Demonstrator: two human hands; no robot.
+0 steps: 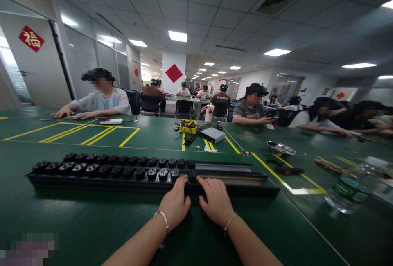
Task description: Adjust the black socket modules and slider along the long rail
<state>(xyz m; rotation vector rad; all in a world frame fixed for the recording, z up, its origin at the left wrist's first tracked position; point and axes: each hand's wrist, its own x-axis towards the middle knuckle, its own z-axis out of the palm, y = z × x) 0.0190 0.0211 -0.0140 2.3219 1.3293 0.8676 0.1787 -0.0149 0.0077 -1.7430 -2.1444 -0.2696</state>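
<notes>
A long black track (101, 182) lies across the green table in front of me, carrying two rows of black socket modules (116, 171). Toward the right end its channels are bare. My left hand (175, 201) reaches to the front row with curled fingers. From the other side my right hand (215, 201) bends its fingers in, the index tip at the module's right edge. Between the fingertips of both hands stands a single black socket module (193, 176), the last one in the front row. My fingers partly hide the contact.
A water bottle (354, 186) stands at right, near a metal bowl (281, 148) and a dark tool (288, 170). Farther back are a grey box (212, 135), a yellow cable bundle (188, 126) and a white tumbler (209, 113). Co-workers sit around the table; yellow tape marks it.
</notes>
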